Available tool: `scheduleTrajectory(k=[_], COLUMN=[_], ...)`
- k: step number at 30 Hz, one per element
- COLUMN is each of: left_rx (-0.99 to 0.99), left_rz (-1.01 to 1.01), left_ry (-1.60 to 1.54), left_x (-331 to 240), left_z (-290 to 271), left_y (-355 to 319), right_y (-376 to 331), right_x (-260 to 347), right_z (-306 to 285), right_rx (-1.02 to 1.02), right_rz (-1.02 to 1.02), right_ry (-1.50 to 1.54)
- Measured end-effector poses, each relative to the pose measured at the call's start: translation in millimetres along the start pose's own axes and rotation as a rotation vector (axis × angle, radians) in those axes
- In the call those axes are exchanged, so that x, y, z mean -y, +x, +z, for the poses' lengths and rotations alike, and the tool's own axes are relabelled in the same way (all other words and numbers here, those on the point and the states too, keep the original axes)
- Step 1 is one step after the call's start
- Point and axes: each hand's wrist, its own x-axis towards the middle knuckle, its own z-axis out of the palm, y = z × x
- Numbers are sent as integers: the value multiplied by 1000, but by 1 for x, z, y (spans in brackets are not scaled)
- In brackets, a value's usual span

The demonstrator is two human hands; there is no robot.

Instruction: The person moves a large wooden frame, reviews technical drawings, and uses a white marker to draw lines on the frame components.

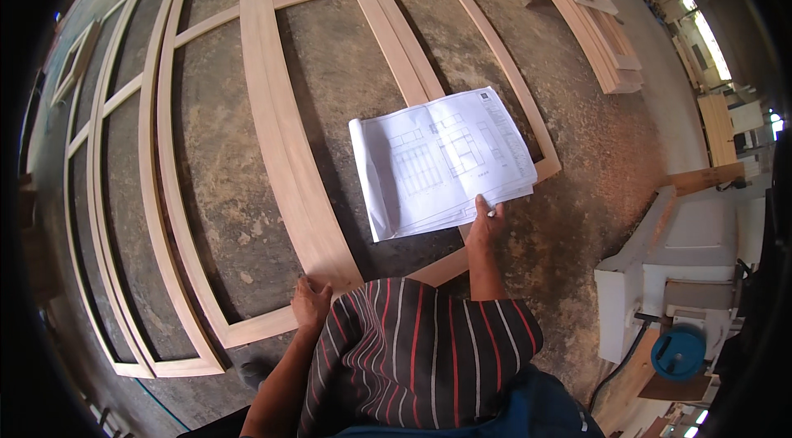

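Floor: I see mottled concrete (594, 149).
Machine: white (685, 273), four o'clock.
Lumber: stacked boards (594, 17), one o'clock.
Light: bright windows (709, 42), two o'clock.

To your right stood a white machine (672, 273) with a blue round part (678, 351). Stacked wooden frames (594, 17) lay farther off on the stained concrete floor (594, 157).

A single head-worn fisheye view looked steeply down from standing height onto the concrete floor (577, 157), taking in the person's own torso at the lower edge; straight edges bowed toward the rim.
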Motion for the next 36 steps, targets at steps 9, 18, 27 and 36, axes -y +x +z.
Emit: scheduleTrajectory(k=[9, 18, 27, 36], left_rx=[-69, 156, 53, -85], left_rz=[-175, -332, -318, -348], left_ry=[-481, -796, -745, -1252], left_x=[-3, -25, -79, -88], left_z=[4, -62, -152, -347], left_y=[28, 12, -27, -101], right_y=[-74, -200, -208, -192], right_x=[14, -37, -55, -20], right_z=[-7, 52, 73, 79], right_rx=[323, 1046, 997, 1061], right_rz=[-582, -606, -587, -498], right_ry=[-818, -649, -531, -524])
